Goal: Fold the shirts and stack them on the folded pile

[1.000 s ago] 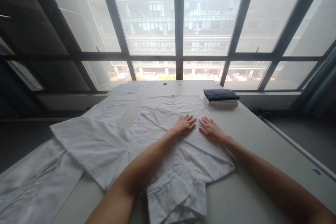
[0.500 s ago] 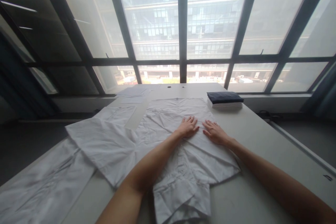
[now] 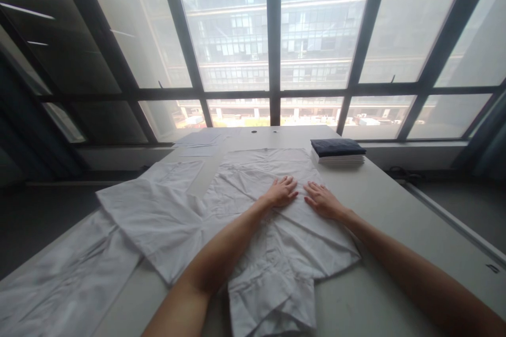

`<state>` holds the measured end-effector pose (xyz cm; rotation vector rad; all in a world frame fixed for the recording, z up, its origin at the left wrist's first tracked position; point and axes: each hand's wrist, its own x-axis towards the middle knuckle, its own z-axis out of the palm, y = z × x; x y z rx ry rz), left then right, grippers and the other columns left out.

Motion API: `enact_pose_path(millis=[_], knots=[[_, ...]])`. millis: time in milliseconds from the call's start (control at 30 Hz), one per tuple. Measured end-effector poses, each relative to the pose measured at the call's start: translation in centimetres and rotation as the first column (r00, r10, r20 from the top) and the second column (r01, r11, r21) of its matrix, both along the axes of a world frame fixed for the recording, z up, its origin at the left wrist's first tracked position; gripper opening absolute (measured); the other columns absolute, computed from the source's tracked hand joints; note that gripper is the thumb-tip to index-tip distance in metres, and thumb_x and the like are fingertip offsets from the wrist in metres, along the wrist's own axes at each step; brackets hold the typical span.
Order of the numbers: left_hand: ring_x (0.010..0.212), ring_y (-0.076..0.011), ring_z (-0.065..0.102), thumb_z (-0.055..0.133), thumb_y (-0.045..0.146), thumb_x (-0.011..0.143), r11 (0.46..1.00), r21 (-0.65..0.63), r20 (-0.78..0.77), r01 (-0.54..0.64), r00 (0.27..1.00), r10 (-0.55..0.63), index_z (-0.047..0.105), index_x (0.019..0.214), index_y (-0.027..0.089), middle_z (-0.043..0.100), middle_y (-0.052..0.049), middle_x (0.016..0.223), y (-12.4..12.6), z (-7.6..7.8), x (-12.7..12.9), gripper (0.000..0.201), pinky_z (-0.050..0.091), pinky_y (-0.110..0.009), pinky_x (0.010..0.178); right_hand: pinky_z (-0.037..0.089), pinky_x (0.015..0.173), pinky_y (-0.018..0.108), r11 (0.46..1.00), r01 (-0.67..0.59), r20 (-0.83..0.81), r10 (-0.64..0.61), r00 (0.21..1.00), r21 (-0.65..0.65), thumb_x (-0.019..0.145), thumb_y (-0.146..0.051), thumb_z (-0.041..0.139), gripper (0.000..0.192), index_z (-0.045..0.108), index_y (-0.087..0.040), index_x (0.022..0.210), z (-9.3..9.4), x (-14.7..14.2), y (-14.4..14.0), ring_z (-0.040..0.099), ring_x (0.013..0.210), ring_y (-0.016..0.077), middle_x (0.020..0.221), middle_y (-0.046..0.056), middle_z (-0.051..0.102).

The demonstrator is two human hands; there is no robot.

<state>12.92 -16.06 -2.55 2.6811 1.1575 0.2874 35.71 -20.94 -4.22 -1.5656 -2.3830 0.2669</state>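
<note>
1. Side by side, the left hand (image 3: 281,191) and the right hand (image 3: 322,200) lie flat, palms down, on a white shirt (image 3: 253,205) spread across a pale surface (image 3: 395,210) before a wall of windows (image 3: 272,37).

2. Both sets of fingers are stretched out and slightly apart, clamped on nothing; they press the cloth rather than grip it. The fingertips point away from the person, toward the glass.

3. Both forearms reach forward from the bottom of the frame, bare, nearly straight, converging so that the hands sit close together without touching, on the right half of the shirt.

4. The shirt lies in the middle of the surface, creased, one sleeve thrown out to the left and a bunched fold hanging at the near edge.

5. Smoothing of this kind seems to go best with the palms kept flat and drawn outward from the middle, light and even, so that creases run off toward the hem instead of piling up under the wrists.

6. A second white garment (image 3: 59,284) lies at the left near corner; a folded stack (image 3: 338,150), dark cloth on top of white, sits well beyond the right hand; loose papers (image 3: 201,139) rest at the far left.
</note>
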Motion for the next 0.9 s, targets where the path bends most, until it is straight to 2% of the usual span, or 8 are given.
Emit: enact_pose_path(millis=[167,300,433,600,700,733,800,900], knots=[[0.148,-0.0283,0.038,0.050,0.039,0.102,0.997,-0.053,0.184,0.061,0.982,-0.050,0.053,0.146,0.016,0.043,-0.016,0.158,0.3,1.8,-2.6,0.050,0.029,-0.041,0.122,0.018,0.124,0.050,1.000,-0.009,-0.005,0.009,1.000,0.018,0.101,-0.045,0.042,0.060,0.044,-0.015,0.154,-0.3,0.1,0.1,0.027,0.153,0.0315,0.163,0.018,0.034],[0.138,-0.0289,0.051,0.058,0.039,0.097,1.000,-0.019,0.237,0.013,0.972,-0.008,0.061,0.139,0.019,0.057,-0.013,0.148,-0.7,4.7,-7.5,0.047,0.036,-0.039,0.117,0.021,0.124,0.051,0.999,-0.005,-0.002,0.005,1.000,0.037,0.101,-0.043,0.043,0.059,0.046,-0.013,0.152,-0.5,0.2,0.0,0.030,0.152,0.0322,0.161,0.019,0.036],[0.130,-0.0276,0.058,0.051,0.041,0.099,0.990,0.052,0.085,-0.129,0.989,0.124,0.061,0.139,0.018,0.061,-0.011,0.143,-3.2,7.6,-13.6,0.047,0.043,-0.038,0.111,0.028,0.121,0.055,0.991,-0.024,0.036,0.019,0.999,0.134,0.101,-0.037,0.043,0.053,0.053,-0.012,0.146,-0.1,0.2,-0.5,0.036,0.149,0.0344,0.158,0.021,0.042],[0.121,-0.0258,0.065,0.049,0.045,0.097,0.915,0.106,-0.046,-0.389,0.917,0.396,0.065,0.134,0.023,0.067,-0.007,0.136,-6.2,9.3,-23.2,0.046,0.048,-0.033,0.103,0.034,0.120,0.053,0.932,-0.166,0.011,0.171,0.985,0.323,0.098,-0.026,0.046,0.042,0.062,-0.014,0.136,0.9,-1.0,-1.5,0.041,0.146,0.0323,0.153,0.019,0.049],[0.111,-0.0240,0.070,0.049,0.043,0.095,0.815,0.046,-0.041,-0.577,0.814,0.579,0.068,0.130,0.022,0.070,-0.007,0.131,-7.5,9.8,-30.6,0.045,0.050,-0.028,0.096,0.037,0.119,0.052,0.912,-0.233,-0.064,0.270,0.961,0.338,0.098,-0.026,0.050,0.037,0.066,-0.018,0.131,1.3,-2.1,-2.0,0.045,0.144,0.0312,0.149,0.016,0.055],[0.109,-0.0231,0.070,0.050,0.042,0.094,0.763,0.044,-0.026,-0.644,0.763,0.646,0.068,0.129,0.021,0.072,-0.007,0.128,-7.8,10.0,-33.2,0.044,0.050,-0.026,0.094,0.039,0.118,0.052,0.909,-0.255,-0.090,0.300,0.950,0.330,0.098,-0.026,0.052,0.036,0.067,-0.021,0.130,1.4,-2.4,-2.1,0.046,0.143,0.0310,0.148,0.014,0.056],[0.106,-0.0221,0.071,0.052,0.037,0.093,0.586,0.083,-0.010,-0.806,0.588,0.809,0.068,0.127,0.020,0.075,-0.007,0.120,-8.6,10.2,-37.9,0.041,0.050,-0.025,0.091,0.041,0.117,0.053,0.905,-0.297,-0.133,0.350,0.927,0.305,0.097,-0.027,0.054,0.034,0.069,-0.024,0.127,1.6,-2.9,-2.3,0.047,0.142,0.0309,0.146,0.011,0.058],[0.107,-0.0259,0.068,0.060,0.026,0.086,0.361,0.097,0.021,-0.927,0.365,0.931,0.071,0.106,0.013,0.076,-0.012,0.109,-9.9,10.0,-43.1,0.027,0.048,-0.026,0.089,0.044,0.115,0.054,0.896,-0.347,-0.181,0.404,0.897,0.276,0.097,-0.029,0.055,0.032,0.070,-0.026,0.125,2.1,-3.6,-2.2,0.049,0.141,0.0315,0.143,0.010,0.061]])
